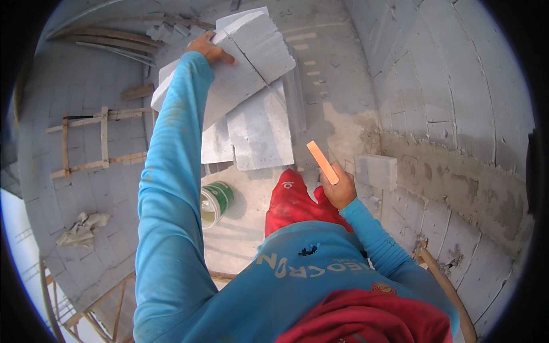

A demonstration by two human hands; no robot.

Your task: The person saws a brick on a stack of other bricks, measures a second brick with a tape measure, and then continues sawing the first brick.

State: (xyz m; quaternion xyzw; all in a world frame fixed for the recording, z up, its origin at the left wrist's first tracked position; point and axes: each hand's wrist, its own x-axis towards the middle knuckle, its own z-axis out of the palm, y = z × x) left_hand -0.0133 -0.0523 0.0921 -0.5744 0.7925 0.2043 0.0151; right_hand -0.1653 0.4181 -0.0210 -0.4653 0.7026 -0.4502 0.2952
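Note:
My left hand (210, 50) is stretched far forward, gripping a pale grey concrete block (231, 86) with the thumb laid on its face. A dark straight line runs across this side; I cannot tell if it is a mark, a cut or a joint. The block rests at an angle on other light blocks (260, 134). In front of my waist, my right hand (338, 186) is closed round a flat, narrow orange bar (322, 162). The bar points up and to the left, away from the stack; its lower end is hidden in my fist.
A green and white bucket (223, 196) stands on the concrete floor by the stack. Block walls rise on the right (434, 68) and left. One loose block (376, 171) lies against the right wall. A wooden frame (104, 137) and a crumpled cloth (83, 228) are at left.

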